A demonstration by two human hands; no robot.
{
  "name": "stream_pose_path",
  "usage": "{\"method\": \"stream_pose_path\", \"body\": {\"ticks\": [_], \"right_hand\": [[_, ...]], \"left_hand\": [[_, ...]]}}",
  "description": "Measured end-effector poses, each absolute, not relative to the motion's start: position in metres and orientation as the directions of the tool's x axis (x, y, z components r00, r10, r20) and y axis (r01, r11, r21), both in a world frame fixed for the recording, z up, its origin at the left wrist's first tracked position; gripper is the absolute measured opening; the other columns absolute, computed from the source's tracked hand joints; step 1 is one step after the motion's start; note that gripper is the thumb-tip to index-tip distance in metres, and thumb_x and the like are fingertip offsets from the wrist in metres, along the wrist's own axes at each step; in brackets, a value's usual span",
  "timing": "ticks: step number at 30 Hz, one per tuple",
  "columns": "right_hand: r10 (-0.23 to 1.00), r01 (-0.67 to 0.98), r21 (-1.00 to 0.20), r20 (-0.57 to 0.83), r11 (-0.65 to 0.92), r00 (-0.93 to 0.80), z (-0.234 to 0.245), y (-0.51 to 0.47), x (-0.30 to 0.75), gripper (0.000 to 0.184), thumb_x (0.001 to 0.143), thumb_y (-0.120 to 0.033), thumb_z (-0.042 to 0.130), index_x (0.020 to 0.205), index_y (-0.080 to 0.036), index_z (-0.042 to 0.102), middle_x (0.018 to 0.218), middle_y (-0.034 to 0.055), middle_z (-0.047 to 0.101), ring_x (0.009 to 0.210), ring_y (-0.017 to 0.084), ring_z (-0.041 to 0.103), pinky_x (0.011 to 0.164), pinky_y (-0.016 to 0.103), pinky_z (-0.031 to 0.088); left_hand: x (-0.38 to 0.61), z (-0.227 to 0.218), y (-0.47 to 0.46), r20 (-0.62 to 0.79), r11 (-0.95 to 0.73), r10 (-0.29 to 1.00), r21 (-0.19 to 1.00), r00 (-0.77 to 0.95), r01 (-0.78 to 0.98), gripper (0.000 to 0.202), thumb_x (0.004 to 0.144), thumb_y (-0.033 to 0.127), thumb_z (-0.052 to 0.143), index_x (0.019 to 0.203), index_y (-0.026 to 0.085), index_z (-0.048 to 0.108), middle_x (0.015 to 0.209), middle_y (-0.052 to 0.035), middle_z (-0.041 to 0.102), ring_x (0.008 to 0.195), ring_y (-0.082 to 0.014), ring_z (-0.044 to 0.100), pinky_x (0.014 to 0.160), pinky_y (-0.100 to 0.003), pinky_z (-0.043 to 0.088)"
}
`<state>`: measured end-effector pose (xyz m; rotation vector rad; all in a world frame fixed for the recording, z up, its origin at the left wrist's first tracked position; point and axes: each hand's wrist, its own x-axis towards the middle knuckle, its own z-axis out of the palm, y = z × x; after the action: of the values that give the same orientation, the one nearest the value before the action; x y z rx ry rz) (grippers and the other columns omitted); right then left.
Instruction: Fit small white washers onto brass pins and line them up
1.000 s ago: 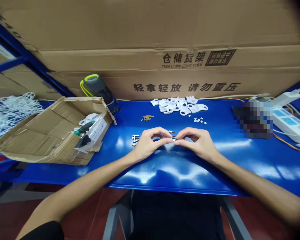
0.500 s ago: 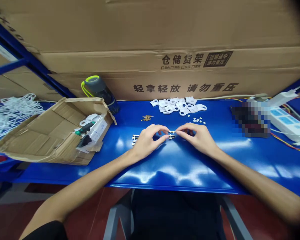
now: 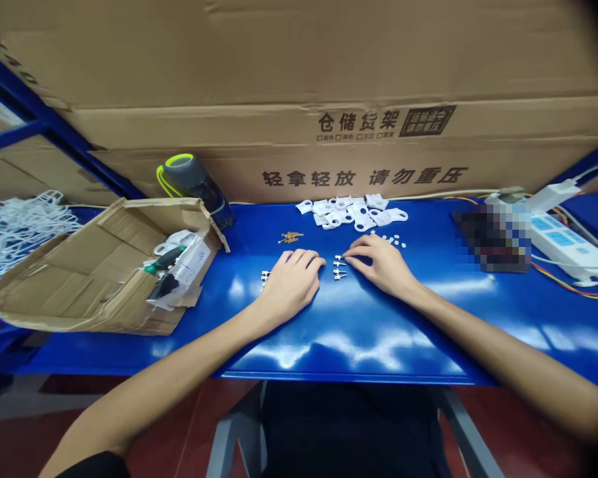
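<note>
My right hand (image 3: 379,262) pinches the thin end of a small metal pin with a white head (image 3: 338,257) between thumb and fingertips. Below it, more such white-headed pins (image 3: 337,271) lie in a short column on the blue table (image 3: 359,332). My left hand (image 3: 292,279) rests palm down left of that column, fingers loosely bent and a little apart, with nothing visible in it. Another column of white-headed pins (image 3: 264,273) is partly hidden behind its wrist side. Loose brass-coloured pins (image 3: 290,237) lie beyond my left hand. Tiny white pieces (image 3: 397,237) are scattered just past my right hand.
White flat parts with holes (image 3: 361,216) are heaped at the back. To the left stand an open cardboard box (image 3: 94,265) with tools and a dark cylindrical speaker (image 3: 199,186). A white power strip (image 3: 568,242) with wires and a blurred dark object (image 3: 493,236) occupy the right.
My left hand has drawn back leftward from the pins and relaxed its pinch. My right hand has moved slightly left and up, with the white-headed pin at its fingertips at the top of the column.
</note>
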<state>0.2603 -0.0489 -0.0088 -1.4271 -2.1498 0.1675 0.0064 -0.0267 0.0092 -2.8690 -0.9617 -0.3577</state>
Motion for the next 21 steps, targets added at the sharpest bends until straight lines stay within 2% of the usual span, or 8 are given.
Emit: {"method": "stream_pose_path", "body": {"ticks": [9,18,21], "right_hand": [[0.867,0.789,-0.396,0.378,0.47,-0.326,-0.01,-0.0498,0.2617,0.024,0.104,-0.033,0.06,0.106,-0.026,0.082,0.109,0.0085,0.074,0.101,0.026,0.067,0.092,0.042,0.054],[0.867,0.798,-0.376,0.363,0.472,-0.342,-0.0098,-0.0503,0.2628,0.026,0.105,-0.033,0.058,0.112,-0.024,0.081,0.112,0.0093,0.075,0.103,0.027,0.067,0.093,0.043,0.055],[0.876,0.827,-0.335,0.346,0.451,-0.337,-0.0042,-0.0537,0.2652,0.032,0.107,-0.034,0.052,0.119,-0.022,0.079,0.121,0.0106,0.075,0.11,0.028,0.068,0.098,0.045,0.054]], "left_hand": [[0.0056,0.0064,-0.0253,0.244,-0.797,0.591,0.034,0.769,0.602,0.028,0.106,0.02,0.046,0.128,0.017,0.064,0.129,-0.011,0.068,0.121,-0.027,0.061,0.1,-0.042,0.048],[0.0059,0.0024,-0.0226,0.256,-0.797,0.598,0.093,0.76,0.596,0.035,0.105,0.02,0.045,0.135,0.015,0.062,0.141,-0.013,0.064,0.132,-0.0282,0.058,0.113,-0.045,0.047],[0.0057,0.002,-0.0223,0.235,-0.79,0.609,0.095,0.758,0.606,0.04,0.106,0.021,0.043,0.143,0.015,0.059,0.15,-0.0138,0.059,0.138,-0.0288,0.055,0.118,-0.047,0.045]]}}
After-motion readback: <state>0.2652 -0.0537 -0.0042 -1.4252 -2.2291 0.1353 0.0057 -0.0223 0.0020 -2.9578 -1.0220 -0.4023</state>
